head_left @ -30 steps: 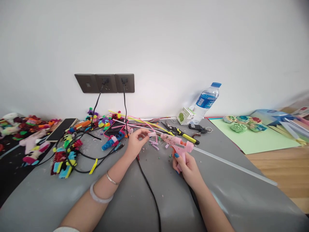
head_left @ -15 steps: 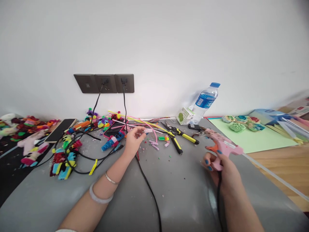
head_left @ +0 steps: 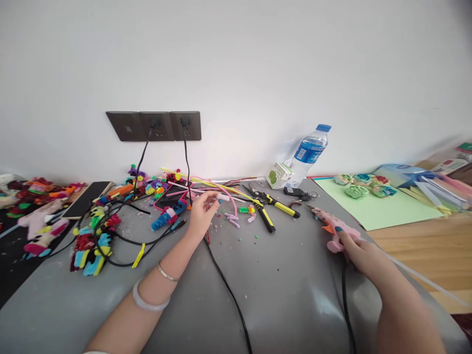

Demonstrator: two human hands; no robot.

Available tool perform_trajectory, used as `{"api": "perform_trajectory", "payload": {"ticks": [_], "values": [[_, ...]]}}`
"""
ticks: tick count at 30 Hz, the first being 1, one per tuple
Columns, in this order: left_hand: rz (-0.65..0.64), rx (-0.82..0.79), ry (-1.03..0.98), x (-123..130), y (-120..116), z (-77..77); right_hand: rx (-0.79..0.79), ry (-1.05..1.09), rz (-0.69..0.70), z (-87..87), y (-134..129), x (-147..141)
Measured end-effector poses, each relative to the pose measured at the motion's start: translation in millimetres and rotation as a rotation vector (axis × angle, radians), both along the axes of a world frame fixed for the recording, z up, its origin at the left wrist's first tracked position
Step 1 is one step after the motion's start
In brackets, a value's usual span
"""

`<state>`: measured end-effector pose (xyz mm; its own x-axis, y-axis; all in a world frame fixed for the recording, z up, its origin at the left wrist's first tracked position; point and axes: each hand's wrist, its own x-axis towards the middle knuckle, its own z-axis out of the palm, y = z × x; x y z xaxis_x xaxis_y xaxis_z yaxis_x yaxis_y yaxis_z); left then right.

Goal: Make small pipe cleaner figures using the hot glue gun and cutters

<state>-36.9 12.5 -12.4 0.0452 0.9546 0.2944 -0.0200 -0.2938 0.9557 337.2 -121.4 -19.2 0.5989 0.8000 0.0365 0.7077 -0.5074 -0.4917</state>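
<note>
Between thumb and fingers, my left hand pinches a small pale pink piece of pipe cleaner above the middle of the grey table. My right hand, at the right side, is closed around a pink hot glue gun. Its nozzle points to the upper left, and a black cord hangs from its handle. Short lilac pipe cleaner pieces and a green and orange piece lie just right of my left hand. Yellow-handled pliers rest between the hands.
Colourful fuzzy figures and looped black cables crowd the left, near a phone. A water bottle, a small box and keys stand or lie at the wall. Paper flowers sit on green paper.
My right hand has lowered and turned the glue gun, so less of its trigger side shows and the keys are uncovered. My left hand keeps its pinch almost in place.
</note>
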Motion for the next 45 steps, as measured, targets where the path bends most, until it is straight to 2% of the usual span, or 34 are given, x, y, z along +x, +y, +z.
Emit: {"api": "perform_trajectory", "payload": {"ticks": [1,3,6,9,12,15,19,22,24,30,36,39,43,45], "values": [[0.002,0.001,-0.004,0.2,0.1,0.0,-0.147,0.088,-0.078,7.2,3.3,2.4],[0.003,-0.001,-0.005,0.4,0.3,-0.2,-0.214,0.165,-0.122,21.2,4.0,1.7],[0.000,-0.005,-0.002,0.5,0.7,-0.9,-0.086,0.169,-0.100,37.1,-7.3,-15.9],[-0.010,-0.003,-0.007,0.5,1.2,-2.1,0.056,0.148,-0.092,48.8,-16.1,-48.7],[-0.008,-0.007,-0.013,0.2,1.5,-3.1,0.142,0.189,0.159,58.8,-4.4,-86.1],[-0.008,-0.022,-0.005,-0.3,1.7,-3.1,0.240,0.232,0.471,63.9,26.5,-122.3],[-0.019,-0.032,0.000,-0.3,1.1,-2.6,0.179,0.186,0.884,59.4,73.1,-160.6],[-0.027,-0.015,0.006,0.0,0.3,-2.4,0.156,0.128,1.065,49.7,96.4,-175.4],[-0.031,-0.007,0.009,0.3,-0.1,-2.4,0.129,0.124,1.113,41.7,104.5,-179.4],[-0.042,-0.010,0.012,2.0,-0.9,-2.9,0.130,0.094,1.082,20.6,107.7,-180.0],[-0.055,-0.010,0.000,1.3,-0.4,-3.4,0.146,0.132,1.021,19.8,104.3,-175.3],[-0.060,-0.039,-0.016,-0.5,0.3,-3.2,0.166,0.289,0.917,25.8,104.7,-170.5],[-0.106,-0.067,-0.022,-0.4,0.1,-3.6,0.225,0.637,0.739,34.8,105.6,-166.6],[-0.144,-0.086,-0.031,0.9,-0.4,-4.5,0.249,0.778,0.691,38.0,104.8,-167.6]]}}
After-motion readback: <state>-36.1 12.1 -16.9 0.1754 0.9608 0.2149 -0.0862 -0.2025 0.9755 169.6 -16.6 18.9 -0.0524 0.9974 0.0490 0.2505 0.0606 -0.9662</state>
